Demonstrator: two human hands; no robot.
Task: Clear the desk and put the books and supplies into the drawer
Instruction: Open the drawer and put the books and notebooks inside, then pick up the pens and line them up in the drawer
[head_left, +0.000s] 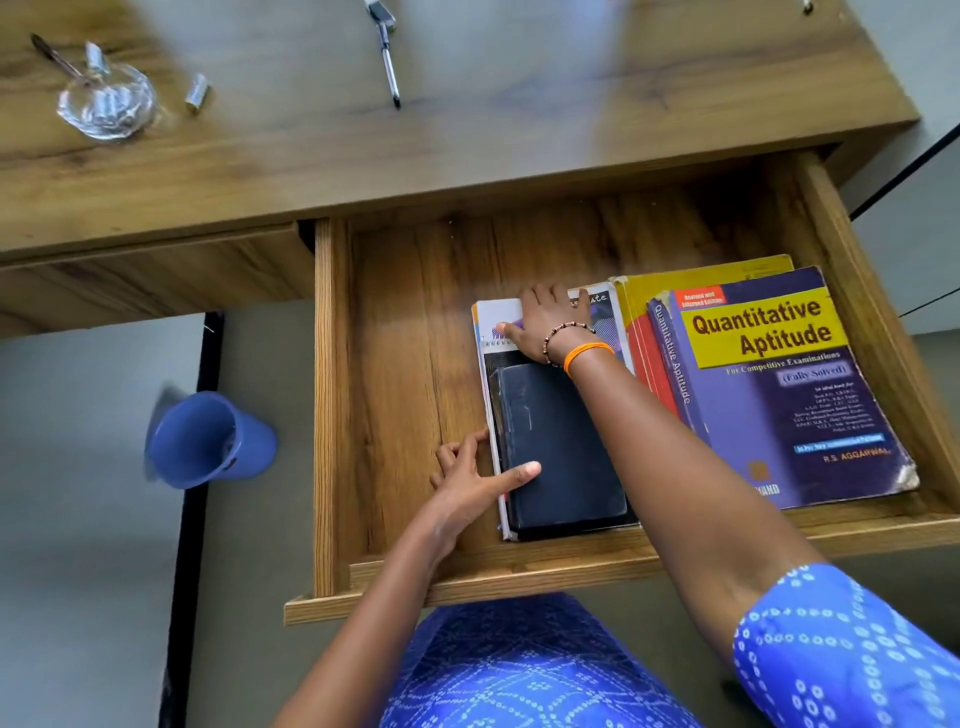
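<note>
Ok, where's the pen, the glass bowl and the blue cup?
pen (388, 65), head view, middle of its barrel
glass bowl (106, 104), head view, its centre
blue cup (210, 441), head view, its side

books (675, 395) in drawer (405, 364) — pen (388, 62) on desk (467, 130)

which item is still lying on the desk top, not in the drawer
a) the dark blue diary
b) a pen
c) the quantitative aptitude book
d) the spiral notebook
b: a pen lies on the desk top, while the Quantitative Aptitude book, the dark blue diary and the spiral notebook are all inside the open drawer.
</note>
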